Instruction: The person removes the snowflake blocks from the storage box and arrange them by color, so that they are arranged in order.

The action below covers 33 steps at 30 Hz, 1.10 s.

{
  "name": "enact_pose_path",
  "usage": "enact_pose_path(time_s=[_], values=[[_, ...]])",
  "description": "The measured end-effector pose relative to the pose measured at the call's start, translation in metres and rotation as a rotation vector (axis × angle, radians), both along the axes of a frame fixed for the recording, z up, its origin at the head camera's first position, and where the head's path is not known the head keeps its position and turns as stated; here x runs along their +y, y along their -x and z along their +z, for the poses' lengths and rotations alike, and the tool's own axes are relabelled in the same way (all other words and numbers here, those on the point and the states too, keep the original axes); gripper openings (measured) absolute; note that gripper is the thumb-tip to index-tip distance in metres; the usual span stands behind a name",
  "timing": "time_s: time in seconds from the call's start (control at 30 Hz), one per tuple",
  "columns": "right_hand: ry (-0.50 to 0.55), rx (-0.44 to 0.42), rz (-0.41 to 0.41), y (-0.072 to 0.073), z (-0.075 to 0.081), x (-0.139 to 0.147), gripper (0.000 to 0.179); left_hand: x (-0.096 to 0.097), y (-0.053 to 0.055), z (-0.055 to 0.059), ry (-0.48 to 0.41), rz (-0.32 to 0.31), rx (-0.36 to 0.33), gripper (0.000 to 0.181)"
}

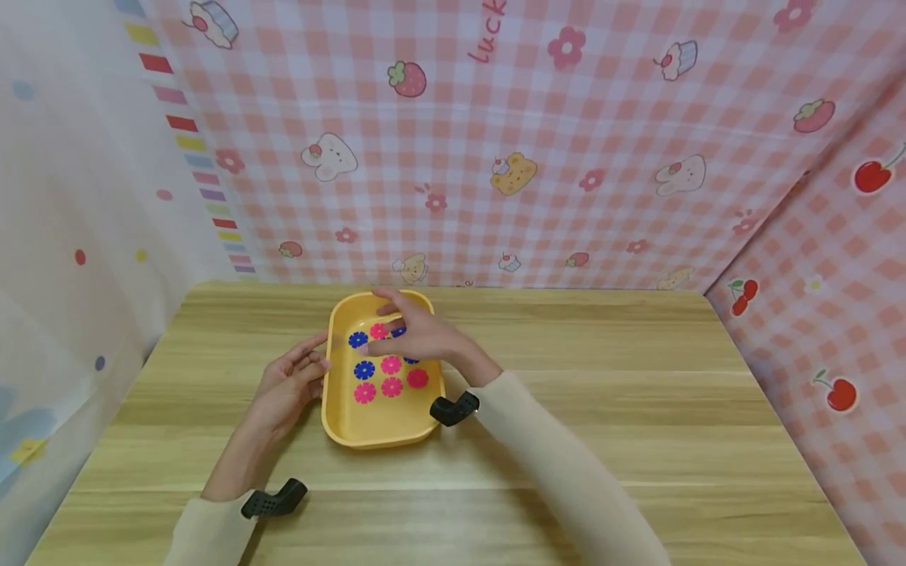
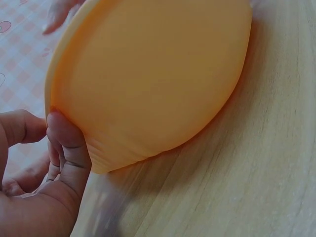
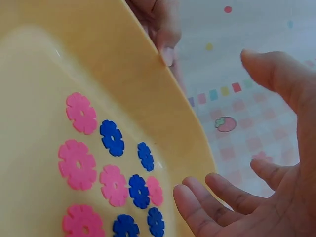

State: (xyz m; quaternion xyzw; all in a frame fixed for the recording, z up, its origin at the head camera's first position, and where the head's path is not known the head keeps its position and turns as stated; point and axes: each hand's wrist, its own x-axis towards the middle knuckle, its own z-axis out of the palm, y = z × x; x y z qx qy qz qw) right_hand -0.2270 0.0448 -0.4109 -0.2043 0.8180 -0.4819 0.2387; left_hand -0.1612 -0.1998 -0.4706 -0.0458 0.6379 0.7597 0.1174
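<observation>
A yellow plastic tray (image 1: pixel 382 424) sits on the wooden table, with pink snowflake discs (image 1: pixel 392 365) and blue snowflake discs (image 1: pixel 364 369) lying flat in rows on its floor. At the tray's left side, my left hand (image 1: pixel 286 385) pinches the rim; the left wrist view shows a fingertip against the outer wall (image 2: pixel 158 74) and another at the edge. Over the tray's far right part hovers my right hand (image 1: pixel 418 334), its fingers spread and holding nothing in the right wrist view. In the head view it covers some of the discs.
The wooden table (image 1: pixel 602 424) reaches out on both sides of the tray. Behind it hangs a pink checked cloth (image 1: pixel 467 118), with a white dotted cloth (image 1: pixel 78 196) at the left and a cherry-print cloth (image 1: pixel 849 275) at the right. Black wrist mounts (image 1: pixel 276 499) sit on both sleeves.
</observation>
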Motion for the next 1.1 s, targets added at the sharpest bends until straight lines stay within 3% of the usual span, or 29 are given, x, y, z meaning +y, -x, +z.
enact_pose_path(time_s=[0.27, 0.47, 0.67, 0.9, 1.1], values=[[-0.060, -0.032, 0.016, 0.007, -0.012, -0.015, 0.091, -0.001, 0.000, -0.001, -0.014, -0.005, 0.013, 0.057], [-0.140, -0.006, 0.079, 0.010, -0.018, -0.025, 0.084, -0.003, -0.002, -0.002, -0.026, -0.007, 0.021, 0.057], [-0.172, -0.028, 0.099, 0.012, -0.026, -0.032, 0.070, -0.003, -0.003, -0.002, -0.052, -0.005, 0.031, 0.058], [-0.254, 0.073, 0.098, 0.014, -0.034, -0.037, 0.042, -0.003, 0.001, -0.003, -0.055, -0.014, 0.044, 0.058], [-0.283, 0.095, 0.089, 0.013, -0.040, -0.040, 0.030, -0.002, 0.001, -0.003, -0.028, -0.008, 0.025, 0.058]])
